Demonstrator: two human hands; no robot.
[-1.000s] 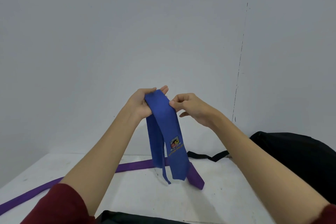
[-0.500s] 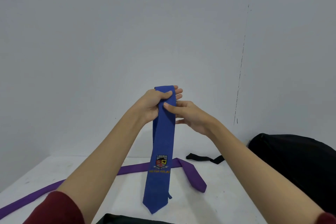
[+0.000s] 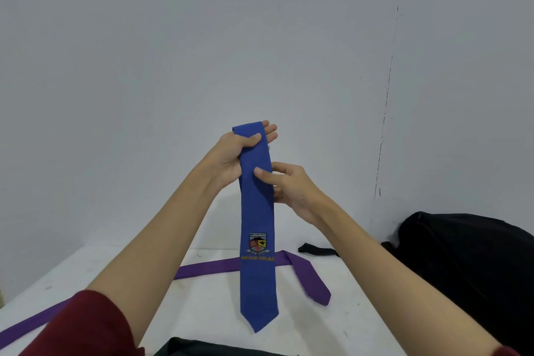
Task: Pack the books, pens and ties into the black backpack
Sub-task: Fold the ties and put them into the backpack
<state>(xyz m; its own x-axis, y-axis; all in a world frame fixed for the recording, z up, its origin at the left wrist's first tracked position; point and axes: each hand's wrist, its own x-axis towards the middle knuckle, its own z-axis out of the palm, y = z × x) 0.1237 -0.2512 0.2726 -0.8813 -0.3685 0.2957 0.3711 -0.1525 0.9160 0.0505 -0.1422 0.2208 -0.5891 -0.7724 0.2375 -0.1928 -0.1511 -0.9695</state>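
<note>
Right hand (image 3: 291, 188) slid down the long blue crested fabric tie (image 3: 257, 211), left hand (image 3: 231, 153) gripping its top; purple tie (image 3: 306, 277), black backpack (image 3: 468, 263) unpacked

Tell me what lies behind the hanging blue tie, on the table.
Behind the blue tie a purple tie lies on the white table. Its middle stretch is covered by the blue one, so that part cannot be seen.

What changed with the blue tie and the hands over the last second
The blue tie went from a bunched, doubled-over fold to hanging straight, crest facing the camera. The left hand kept its grip and rose to the top fold; the right hand slid lower and now pinches the tie there. The purple tie on the table and the black backpack stayed put.
</note>
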